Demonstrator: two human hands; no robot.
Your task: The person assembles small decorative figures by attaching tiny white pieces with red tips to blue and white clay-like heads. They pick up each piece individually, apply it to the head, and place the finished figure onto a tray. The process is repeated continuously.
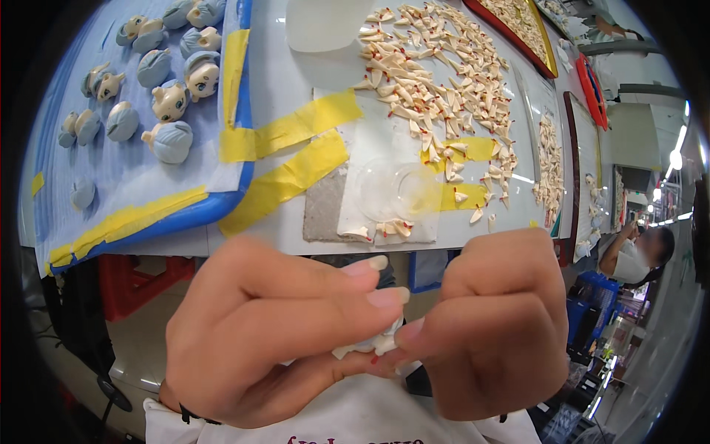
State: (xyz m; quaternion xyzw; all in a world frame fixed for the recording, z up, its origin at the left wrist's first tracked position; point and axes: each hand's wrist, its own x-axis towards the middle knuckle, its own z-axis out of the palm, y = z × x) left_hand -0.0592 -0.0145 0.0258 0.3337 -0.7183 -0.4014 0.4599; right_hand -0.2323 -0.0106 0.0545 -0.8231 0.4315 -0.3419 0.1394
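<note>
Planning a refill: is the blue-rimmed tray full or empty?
Partly filled where visible: doll heads lie scattered across the blue-rimmed tray, bare lining between them.

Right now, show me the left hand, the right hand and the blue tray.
Left hand (255, 325), head view: middle of the hand.
Right hand (494, 318), head view: its curled fingers.
Blue tray (213, 208), head view: its lower rim.

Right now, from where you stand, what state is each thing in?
Left hand, curled, pinching a small pale piece.
Small pale piece, partly hidden by fingers.
Right hand, curled, fingertip at that piece; its grip is unclear.
Doll heads, spread out, lying at different angles.
Blue tray, edge partly taped.
Yellow tape, stuck down, wrinkled.
Loose pale pieces, scattered and heaped.
Red-and-yellow tray, holding many similar pieces.
</note>
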